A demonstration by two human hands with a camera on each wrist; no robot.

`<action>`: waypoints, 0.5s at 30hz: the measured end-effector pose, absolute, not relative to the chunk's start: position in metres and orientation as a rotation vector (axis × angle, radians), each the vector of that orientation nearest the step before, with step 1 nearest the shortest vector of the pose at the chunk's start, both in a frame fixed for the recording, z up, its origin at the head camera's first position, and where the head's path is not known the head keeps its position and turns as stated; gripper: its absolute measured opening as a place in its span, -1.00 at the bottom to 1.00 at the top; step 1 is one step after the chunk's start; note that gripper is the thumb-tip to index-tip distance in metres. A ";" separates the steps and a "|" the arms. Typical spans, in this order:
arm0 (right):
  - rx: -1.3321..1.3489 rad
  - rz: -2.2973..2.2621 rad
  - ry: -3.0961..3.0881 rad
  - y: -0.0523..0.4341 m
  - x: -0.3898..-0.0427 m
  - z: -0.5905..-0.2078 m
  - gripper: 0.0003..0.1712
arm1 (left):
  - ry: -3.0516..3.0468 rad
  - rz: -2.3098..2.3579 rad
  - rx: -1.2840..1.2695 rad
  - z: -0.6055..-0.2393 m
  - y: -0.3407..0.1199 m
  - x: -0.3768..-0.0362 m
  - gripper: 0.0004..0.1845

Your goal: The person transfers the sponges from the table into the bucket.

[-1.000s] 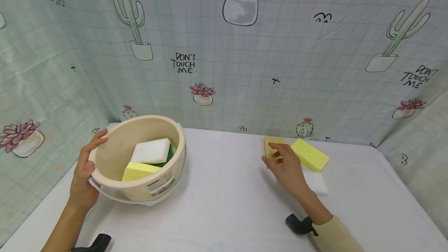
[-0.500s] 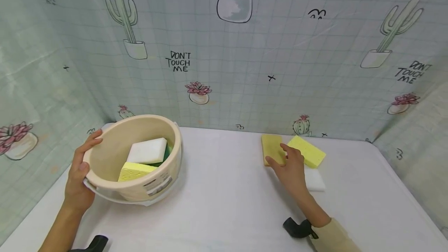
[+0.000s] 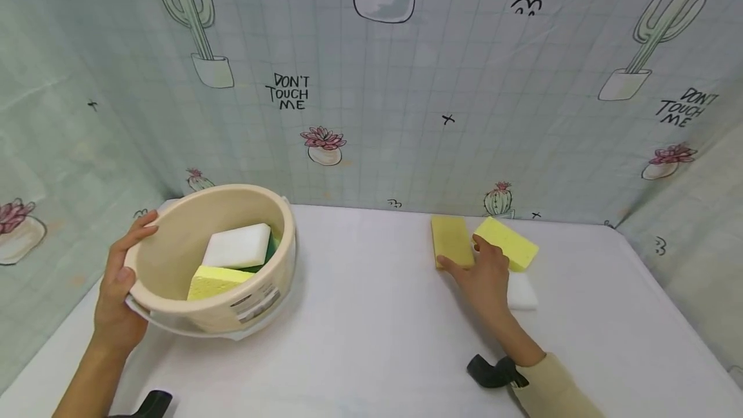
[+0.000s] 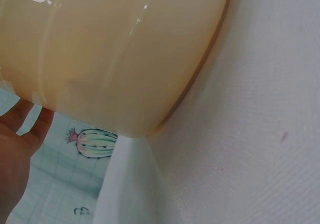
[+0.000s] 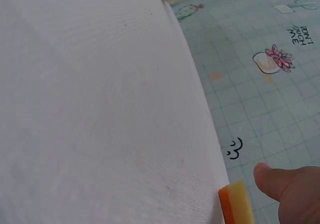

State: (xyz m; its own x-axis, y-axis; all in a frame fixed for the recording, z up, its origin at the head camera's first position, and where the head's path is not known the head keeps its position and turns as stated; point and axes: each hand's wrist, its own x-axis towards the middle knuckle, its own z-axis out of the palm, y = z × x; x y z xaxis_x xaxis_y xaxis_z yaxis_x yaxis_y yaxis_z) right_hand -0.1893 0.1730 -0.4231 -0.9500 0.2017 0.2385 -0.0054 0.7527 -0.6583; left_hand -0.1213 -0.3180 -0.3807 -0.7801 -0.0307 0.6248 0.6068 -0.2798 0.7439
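Observation:
My left hand (image 3: 118,292) grips the left side of a cream bucket (image 3: 186,237), which tips toward me on the table. Inside the bucket lie a white sponge (image 3: 238,247), a yellow sponge (image 3: 216,282) and something green (image 3: 271,249), partly covered. At the right, my right hand (image 3: 489,279) hovers with thumb and index finger spread by a flat yellow sponge (image 3: 450,240). The thumb reaches its near edge in the head view. In the right wrist view the thumb (image 5: 275,181) shows apart from an orange-sided yellow block (image 5: 240,204).
A brighter yellow sponge (image 3: 513,247) lies just beyond my right hand, over a white sponge (image 3: 521,292). The white table (image 3: 360,315) ends at a cloth backdrop (image 3: 377,115) printed with cacti. A black wrist mount (image 3: 493,371) sits at my right wrist.
My right hand has shifted from over the flat yellow sponge to its right side, uncovering more of it. The left hand keeps its hold on the bucket. The head view shifts slightly.

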 end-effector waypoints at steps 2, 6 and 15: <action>-0.162 0.985 -2.681 0.173 -0.190 -0.423 0.01 | -1.557 -2.110 -0.699 -0.380 -0.318 -0.122 -0.46; -0.177 0.938 -2.719 0.172 -0.190 -0.424 0.06 | -1.554 -2.105 -0.691 -0.380 -0.317 -0.122 -0.46; -0.192 0.822 -2.739 0.171 -0.190 -0.427 0.07 | -1.500 -2.151 -0.752 -0.380 -0.317 -0.122 -0.47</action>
State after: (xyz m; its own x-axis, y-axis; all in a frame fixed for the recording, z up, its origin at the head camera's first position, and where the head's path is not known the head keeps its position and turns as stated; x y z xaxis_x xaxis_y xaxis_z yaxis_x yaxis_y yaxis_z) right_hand -0.1904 0.1706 -0.4265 -0.9534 0.2037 0.2226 0.0474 0.8297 -0.5562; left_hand -0.1223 -0.3168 -0.3805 -0.7703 -0.0267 0.6371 0.6070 -0.3369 0.7198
